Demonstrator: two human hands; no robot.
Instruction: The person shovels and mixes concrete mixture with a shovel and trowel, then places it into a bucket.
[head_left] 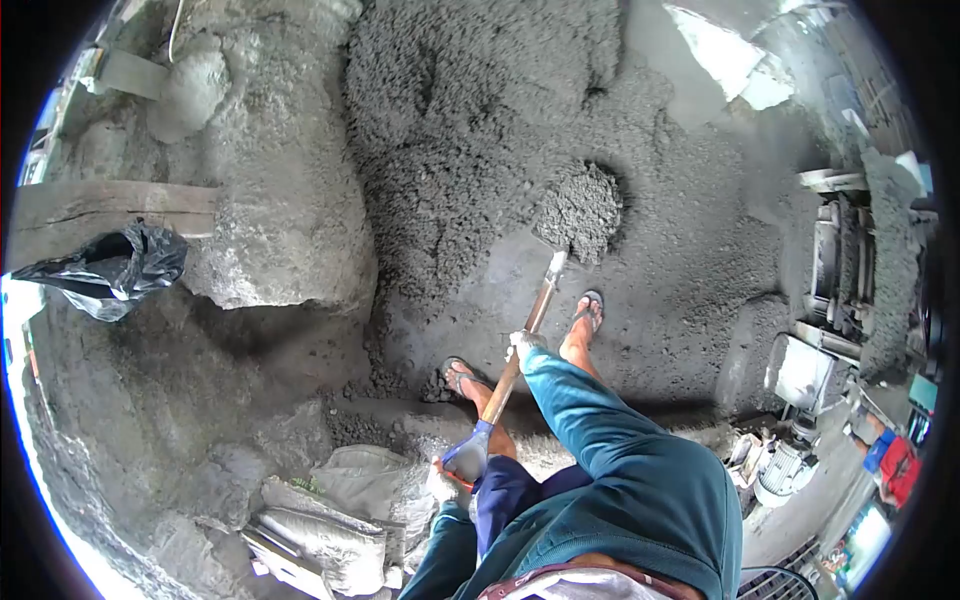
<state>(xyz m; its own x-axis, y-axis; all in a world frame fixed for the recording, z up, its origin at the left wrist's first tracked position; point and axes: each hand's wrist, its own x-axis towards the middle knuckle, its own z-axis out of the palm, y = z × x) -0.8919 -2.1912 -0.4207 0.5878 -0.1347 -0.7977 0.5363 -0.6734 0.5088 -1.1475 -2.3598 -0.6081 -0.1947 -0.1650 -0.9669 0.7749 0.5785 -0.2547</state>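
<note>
A shovel (542, 300) with a wooden shaft and a blue end grip slants up and away in front of me. My left hand (443, 484), in a pale glove, is closed on the blue grip near my thigh. Farther along, my right hand (522, 345), also pale-gloved, wraps the middle of the shaft. A heap of wet grey concrete mix (582, 212) lies on the blade and hides most of it. The blade is at or near the floor, just beyond my sandalled feet.
More grey mix (480, 100) spreads ahead. A rough concrete-crusted block (290, 170) stands left, near a plank (120, 208) and black plastic bag (130, 268). Machinery (840, 255) is at right, with a motor (782, 475) below. A person in red (900, 470) is far right. Stacked sacks (330, 540) lie behind.
</note>
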